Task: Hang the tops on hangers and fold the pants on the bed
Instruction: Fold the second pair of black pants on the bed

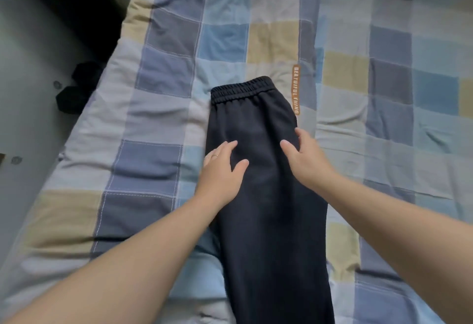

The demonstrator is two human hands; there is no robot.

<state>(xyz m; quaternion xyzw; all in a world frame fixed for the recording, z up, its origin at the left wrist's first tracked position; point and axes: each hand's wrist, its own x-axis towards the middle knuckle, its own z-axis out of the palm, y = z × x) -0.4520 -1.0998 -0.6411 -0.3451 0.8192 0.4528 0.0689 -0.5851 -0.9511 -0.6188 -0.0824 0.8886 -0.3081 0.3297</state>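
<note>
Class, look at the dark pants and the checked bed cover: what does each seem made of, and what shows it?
Pants: soft, matte fabric, probably a cotton-blend knit; it lies limp, and the waistband is gathered like elastic. Bed cover: thin, matte woven cloth, likely cotton, lightly padded; creases and pale stitching show.

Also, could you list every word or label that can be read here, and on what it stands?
"BEATUIFUL THING" (spelled so, it seems): white letters on an orange tag on the checked quilt, beside the waistband of the dark pants.
No other text can be seen.
</note>
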